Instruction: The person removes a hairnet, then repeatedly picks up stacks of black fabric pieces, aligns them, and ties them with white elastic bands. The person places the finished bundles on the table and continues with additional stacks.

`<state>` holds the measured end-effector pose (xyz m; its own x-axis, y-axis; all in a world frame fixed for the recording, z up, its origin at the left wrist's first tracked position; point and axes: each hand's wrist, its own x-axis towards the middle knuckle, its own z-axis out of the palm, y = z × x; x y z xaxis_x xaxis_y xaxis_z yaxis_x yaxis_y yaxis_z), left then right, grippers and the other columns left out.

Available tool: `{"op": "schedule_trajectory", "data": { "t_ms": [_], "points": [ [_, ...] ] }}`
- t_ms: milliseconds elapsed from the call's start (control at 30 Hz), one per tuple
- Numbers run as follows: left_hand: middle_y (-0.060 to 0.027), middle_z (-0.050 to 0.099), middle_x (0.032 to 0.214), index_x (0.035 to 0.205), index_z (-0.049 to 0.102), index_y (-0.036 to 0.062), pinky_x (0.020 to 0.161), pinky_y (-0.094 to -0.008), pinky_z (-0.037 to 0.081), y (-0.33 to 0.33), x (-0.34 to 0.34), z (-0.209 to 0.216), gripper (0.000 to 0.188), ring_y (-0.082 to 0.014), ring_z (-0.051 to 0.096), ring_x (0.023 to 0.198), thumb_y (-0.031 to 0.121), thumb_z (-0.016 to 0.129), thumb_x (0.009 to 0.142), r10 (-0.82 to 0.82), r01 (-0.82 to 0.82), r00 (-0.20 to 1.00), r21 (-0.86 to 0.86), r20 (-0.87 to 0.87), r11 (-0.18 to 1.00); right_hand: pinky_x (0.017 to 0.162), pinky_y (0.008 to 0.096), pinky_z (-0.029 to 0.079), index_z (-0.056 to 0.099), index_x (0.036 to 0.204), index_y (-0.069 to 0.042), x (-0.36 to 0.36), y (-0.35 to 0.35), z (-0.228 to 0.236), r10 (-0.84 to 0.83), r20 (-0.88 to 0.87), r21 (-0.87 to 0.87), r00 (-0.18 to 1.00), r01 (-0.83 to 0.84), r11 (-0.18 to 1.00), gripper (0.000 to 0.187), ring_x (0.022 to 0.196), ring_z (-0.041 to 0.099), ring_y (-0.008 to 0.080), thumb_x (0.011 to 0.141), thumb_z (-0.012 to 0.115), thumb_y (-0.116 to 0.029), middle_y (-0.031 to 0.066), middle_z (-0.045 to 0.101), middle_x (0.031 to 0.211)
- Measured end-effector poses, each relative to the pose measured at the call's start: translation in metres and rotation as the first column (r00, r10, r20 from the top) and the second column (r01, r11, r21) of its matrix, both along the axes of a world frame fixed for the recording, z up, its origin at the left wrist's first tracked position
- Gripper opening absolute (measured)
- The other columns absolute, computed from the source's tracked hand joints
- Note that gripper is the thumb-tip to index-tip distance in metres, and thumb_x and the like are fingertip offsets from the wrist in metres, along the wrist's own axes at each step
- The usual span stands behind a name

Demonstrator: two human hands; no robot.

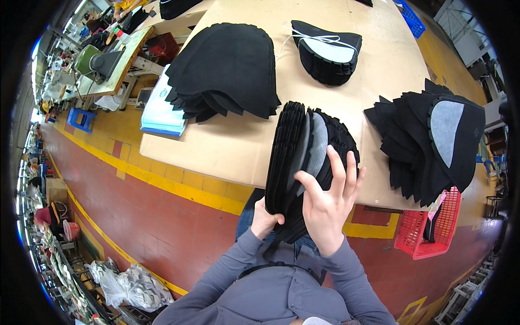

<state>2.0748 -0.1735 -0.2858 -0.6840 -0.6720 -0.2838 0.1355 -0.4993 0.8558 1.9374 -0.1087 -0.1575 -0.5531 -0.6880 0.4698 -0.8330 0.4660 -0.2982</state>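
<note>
Left hand [265, 219] grips the black stack [295, 162] at its near end, its long axis running near-to-far, apparently on edge, while right hand [327, 203] fans pieces, fingers spread.

Most of the left hand [265, 219] was hidden behind the stack of black cut pieces [295, 162] it gripped; only the thumb and knuckles showed at the stack's lower edge. The right hand [327, 208] covered the lower part of the grey-faced piece [317, 143] in the middle of the frame, so its full outline could not be told. The far end of the surface [233, 146] was cut off at the top of the frame, as was a black pile [176, 6] at the upper left. The workstations along the left rim were too small and bent to make out. The red basket [433, 238] at lower right sat partly under the surface's edge.
</note>
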Motion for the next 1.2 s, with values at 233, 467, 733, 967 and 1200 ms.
{"op": "schedule_trajectory", "data": {
  "t_ms": [233, 467, 733, 967, 1200],
  "points": [
    [-0.0032, 0.066, 0.111, 0.123, 0.057, -0.0044, 0.090, -0.0271, 0.049, -0.009, -0.002, -0.002, 0.099, -0.0112, 0.061, 0.102, 0.046, 0.094, 0.046, -0.098, 0.101, 0.988, -0.021, 0.120, 0.995, 0.116, 0.0520, 0.017, 0.064, 0.066, -0.011, -0.005, -0.011, 0.014, -0.034, 0.188, -0.055, 0.982, 0.045, 0.998, 0.012, 0.140, 0.031, 0.0373, 0.069, 0.075, -0.016, 0.0109, 0.051, 0.139],
    [-0.0057, 0.066, 0.115, 0.127, 0.054, -0.0061, 0.094, -0.0277, 0.047, -0.010, -0.002, -0.006, 0.100, -0.0131, 0.061, 0.106, 0.037, 0.096, 0.047, -0.083, 0.082, 0.997, 0.051, 0.001, 0.995, 0.115, 0.0542, 0.017, 0.061, 0.071, -0.014, -0.009, -0.015, 0.006, -0.072, 0.222, -0.086, 0.972, 0.093, 0.992, 0.015, 0.138, 0.035, 0.0336, 0.068, 0.074, -0.021, 0.0067, 0.052, 0.139],
    [-0.0092, 0.063, 0.123, 0.138, 0.046, -0.0070, 0.100, -0.0296, 0.045, -0.009, -0.005, -0.007, 0.110, -0.0161, 0.058, 0.114, 0.030, 0.097, 0.048, -0.068, 0.067, 0.998, -0.071, -0.015, 0.995, 0.116, 0.0525, 0.016, 0.078, 0.085, -0.018, -0.010, -0.014, 0.002, -0.099, 0.140, -0.035, 0.985, 0.105, 0.994, 0.016, 0.140, 0.034, 0.0329, 0.074, 0.070, -0.026, 0.0072, 0.049, 0.145],
    [-0.0098, 0.064, 0.124, 0.137, 0.049, -0.0055, 0.100, -0.0297, 0.045, -0.012, -0.001, -0.013, 0.100, -0.0163, 0.058, 0.114, 0.016, 0.095, 0.052, -0.111, 0.126, 0.989, -0.160, 0.099, 0.979, 0.116, 0.0515, 0.016, 0.077, 0.080, -0.015, -0.006, -0.018, 0.008, -0.095, 0.201, -0.085, 0.975, 0.114, 0.990, 0.024, 0.140, 0.034, 0.0329, 0.070, 0.077, -0.037, 0.0073, 0.050, 0.144],
    [-0.0107, 0.064, 0.122, 0.138, 0.048, -0.0049, 0.099, -0.0301, 0.046, -0.012, -0.002, -0.007, 0.101, -0.0166, 0.059, 0.113, 0.019, 0.095, 0.051, -0.107, 0.130, 0.984, -0.172, 0.140, 0.976, 0.116, 0.0508, 0.016, 0.076, 0.079, -0.014, -0.005, -0.019, 0.007, -0.104, 0.221, -0.101, 0.970, 0.129, 0.986, 0.024, 0.140, 0.034, 0.0326, 0.068, 0.078, -0.035, 0.0075, 0.050, 0.143]
  ]
}}
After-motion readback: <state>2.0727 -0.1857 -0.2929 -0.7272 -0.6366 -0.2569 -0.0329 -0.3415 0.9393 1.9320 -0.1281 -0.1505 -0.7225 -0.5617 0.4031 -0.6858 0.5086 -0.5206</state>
